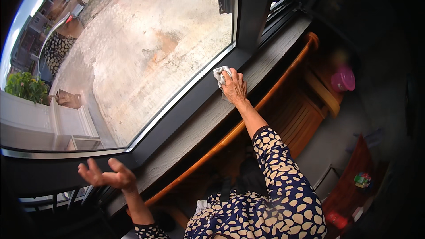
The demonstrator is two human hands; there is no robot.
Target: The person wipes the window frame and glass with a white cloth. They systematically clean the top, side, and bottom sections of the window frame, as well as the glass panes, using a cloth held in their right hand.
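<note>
My right hand (234, 87) is closed on a crumpled white cloth (220, 74). It presses the cloth against the dark window frame (190, 102), just below the glass and above the rough grey sill (186, 139). My left hand (107, 176) is raised at the lower left, its fingers spread and nothing in them. That hand is near the lower left corner of the frame. Through the window glass (164, 48) a pale concrete yard shows, along with a faint reflection of a patterned sleeve at the left.
A wooden bench (292, 119) runs along the wall right under the sill, its curved back rail close to my forearms. A pink bucket (343, 79) stands beyond it at the right. A reddish wooden table (349, 186) with small coloured items is at the lower right.
</note>
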